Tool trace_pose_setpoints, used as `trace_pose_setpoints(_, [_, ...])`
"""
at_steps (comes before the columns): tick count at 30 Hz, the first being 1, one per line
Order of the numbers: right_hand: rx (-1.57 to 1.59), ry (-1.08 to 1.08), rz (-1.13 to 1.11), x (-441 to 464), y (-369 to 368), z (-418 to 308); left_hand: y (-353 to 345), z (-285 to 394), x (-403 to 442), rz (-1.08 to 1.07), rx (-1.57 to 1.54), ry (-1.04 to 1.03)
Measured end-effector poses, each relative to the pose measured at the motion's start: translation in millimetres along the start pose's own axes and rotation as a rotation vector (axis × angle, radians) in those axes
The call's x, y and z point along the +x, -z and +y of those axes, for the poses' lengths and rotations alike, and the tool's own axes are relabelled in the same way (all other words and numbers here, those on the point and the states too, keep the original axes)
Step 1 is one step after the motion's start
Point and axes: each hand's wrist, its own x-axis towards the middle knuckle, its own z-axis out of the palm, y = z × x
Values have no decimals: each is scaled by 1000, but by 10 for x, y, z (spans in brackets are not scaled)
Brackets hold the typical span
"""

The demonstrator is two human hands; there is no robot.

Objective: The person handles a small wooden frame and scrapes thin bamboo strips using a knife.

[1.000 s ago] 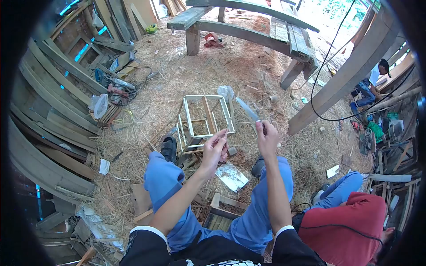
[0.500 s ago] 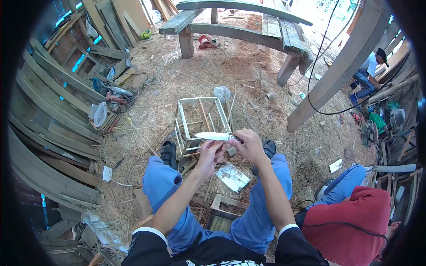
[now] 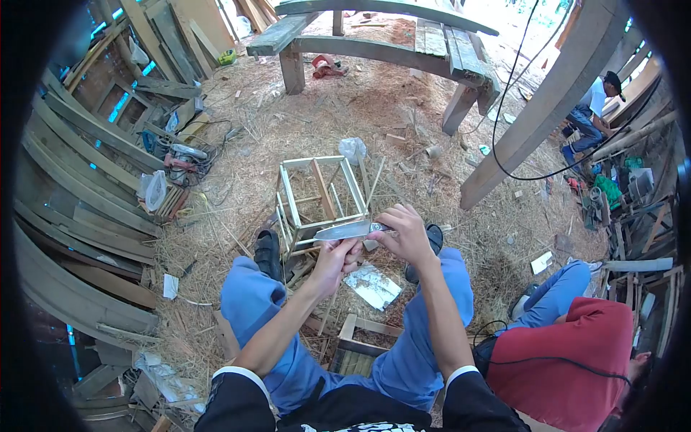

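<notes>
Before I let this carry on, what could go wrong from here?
The knife in the right grip has its blade right by the left grip, so a slip might cut it. The person in red appears close to the right arm; an outward swing could endanger them. The wooden frame is near the left foot and might get knocked.

One head-worn, wide-angle view looks forward and down, the left hand (image 3: pixel 334 265) and right hand (image 3: pixel 404 234) near, the bench (image 3: pixel 432 39) farther off.

Beyond the knife (image 3: pixel 344 230) stands the frame (image 3: pixel 324 189), bench (image 3: pixel 378 49) behind.
</notes>
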Motion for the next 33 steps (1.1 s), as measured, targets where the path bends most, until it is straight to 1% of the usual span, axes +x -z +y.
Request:
trace_pose_setpoints(4, [-28,-13,71,6,-1,40,15,49,-12,-22,-66,2])
trace_pose_setpoints(7, [-31,-70,178,-21,-54,173,17,115,-81,-28,-98,14])
trace_pose_setpoints(10, [-197,-321,246,1,248,370,-16,187,-253,-30,-104,54])
trace_pose_setpoints(13, [-180,-350,196,-8,225,317,121,138,-202,1,-64,59])
trace_pose_setpoints(17, [-126,-411,242,-165,162,252,179,129,-276,-23,10,70])
trace_pose_setpoints(20, [-99,-378,131,-121,151,99,209,123,-271,-18,40,53])
trace_pose_setpoints(21, [-109,-293,82,-109,102,106,226,104,-242,-3,24,54])
trace_pose_setpoints(24, [2,-127,6,-55,-158,-7,213,70,-171,46,-30,7])
trace_pose_setpoints(28, [76,-113,-22,53,-252,-195,198,85,-187,36,-44,-31])
trace_pose_setpoints(31, [76,-108,-36,50,-202,-218,169,132,-217,44,-20,-10])
trace_pose_setpoints(33, [73,-119,-65,28,-170,-192,171,112,-211,37,49,-40])
